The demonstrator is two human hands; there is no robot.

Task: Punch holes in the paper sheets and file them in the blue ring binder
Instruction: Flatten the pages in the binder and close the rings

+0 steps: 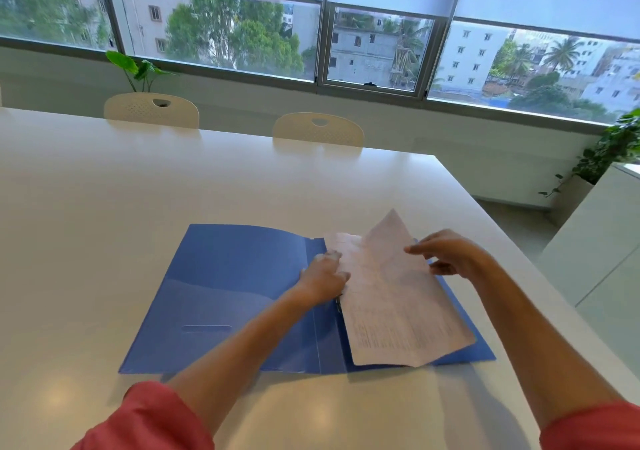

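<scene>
The blue ring binder (242, 294) lies open near the table's (104, 190) front edge. My left hand (323, 278) presses flat beside the rings (mostly hidden); my right hand (446, 252) loosely pinches the paper sheets (398, 304), which may tear at the holes if I pull.

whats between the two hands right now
In the head view, the paper sheets lie between the left hand and the right hand, resting on the right half of the open blue ring binder, far corner lifted.
</scene>
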